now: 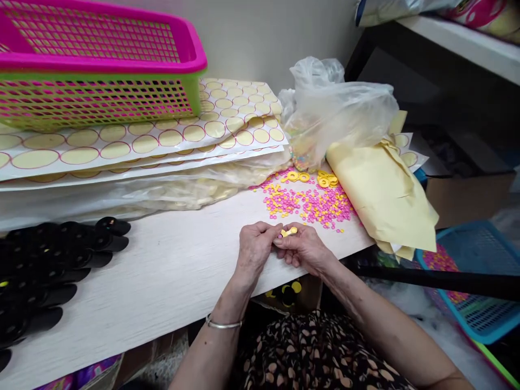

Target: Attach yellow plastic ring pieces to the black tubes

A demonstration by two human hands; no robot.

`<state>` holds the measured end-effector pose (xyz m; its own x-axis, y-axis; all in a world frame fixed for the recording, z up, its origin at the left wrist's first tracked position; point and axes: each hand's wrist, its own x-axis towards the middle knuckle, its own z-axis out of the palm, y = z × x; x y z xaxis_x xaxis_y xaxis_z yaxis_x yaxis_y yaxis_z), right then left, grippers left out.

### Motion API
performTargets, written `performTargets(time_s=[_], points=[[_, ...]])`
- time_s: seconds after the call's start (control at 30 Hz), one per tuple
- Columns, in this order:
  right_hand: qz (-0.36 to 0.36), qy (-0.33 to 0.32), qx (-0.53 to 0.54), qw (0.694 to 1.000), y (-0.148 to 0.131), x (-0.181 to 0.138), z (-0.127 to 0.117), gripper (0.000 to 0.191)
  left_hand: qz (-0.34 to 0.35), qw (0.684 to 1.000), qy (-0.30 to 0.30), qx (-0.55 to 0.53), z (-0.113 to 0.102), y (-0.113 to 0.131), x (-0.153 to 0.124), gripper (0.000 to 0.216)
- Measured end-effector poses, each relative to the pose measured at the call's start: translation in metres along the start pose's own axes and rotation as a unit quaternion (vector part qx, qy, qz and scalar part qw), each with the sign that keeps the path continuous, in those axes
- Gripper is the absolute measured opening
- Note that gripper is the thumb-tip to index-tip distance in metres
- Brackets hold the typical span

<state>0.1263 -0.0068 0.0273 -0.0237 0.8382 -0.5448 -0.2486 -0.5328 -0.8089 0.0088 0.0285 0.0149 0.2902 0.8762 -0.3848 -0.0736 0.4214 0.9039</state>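
Note:
Close to the table's front edge, my left hand (255,244) and my right hand (306,249) meet with fingers pinched. Between their fingertips is a small yellow plastic double-ring piece (289,232). The right thumb and fingers grip it, and the left thumb and forefinger close on its near end. A speck of pink shows by the left fingertips, too small to make out fully. Just beyond the hands lie loose pink and yellow beads (325,206), spread over the tabletop. More yellow double-ring pieces (298,176) rest at the back of the beads.
Black curved parts (44,271) line the left of the white table (170,265). Behind are sticker sheets (146,143) under a pink and green basket (101,65). A plastic bag (341,103) and yellow paper (382,189) stand right. A blue basket (487,325) sits lower right.

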Motion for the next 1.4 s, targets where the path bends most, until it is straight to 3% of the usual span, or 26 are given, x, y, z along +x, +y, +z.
performTargets(time_s=[0.2,0.53,0.67,0.77,1.07,1.2,1.4], points=[[0.01,0.002,0.005,1.0,-0.007,0.002,0.002,0.042,0.01,0.997,0.043,0.062,0.001,0.007,0.005,0.025],[-0.04,-0.049,-0.003,0.998,0.009,-0.005,-0.001,0.041,0.042,0.997,0.004,0.069,-0.01,-0.004,0.005,0.037],[0.001,-0.086,0.022,0.996,0.003,-0.008,-0.005,0.043,0.071,0.995,-0.001,0.065,-0.009,-0.005,0.001,0.041],[0.03,-0.072,0.03,0.997,-0.001,-0.006,-0.003,0.04,0.085,0.994,0.006,0.071,-0.007,-0.006,0.0,0.042],[0.024,-0.025,0.029,0.999,0.002,0.0,0.005,0.033,0.065,0.997,0.026,0.014,-0.001,-0.007,-0.002,0.041],[0.021,-0.02,0.026,0.999,0.002,-0.001,0.005,0.036,0.031,0.999,0.021,-0.005,-0.004,-0.007,-0.007,0.041],[-0.007,-0.049,0.012,0.999,0.004,-0.008,0.0,0.041,0.06,0.998,0.024,0.026,-0.005,-0.01,-0.01,0.036]])
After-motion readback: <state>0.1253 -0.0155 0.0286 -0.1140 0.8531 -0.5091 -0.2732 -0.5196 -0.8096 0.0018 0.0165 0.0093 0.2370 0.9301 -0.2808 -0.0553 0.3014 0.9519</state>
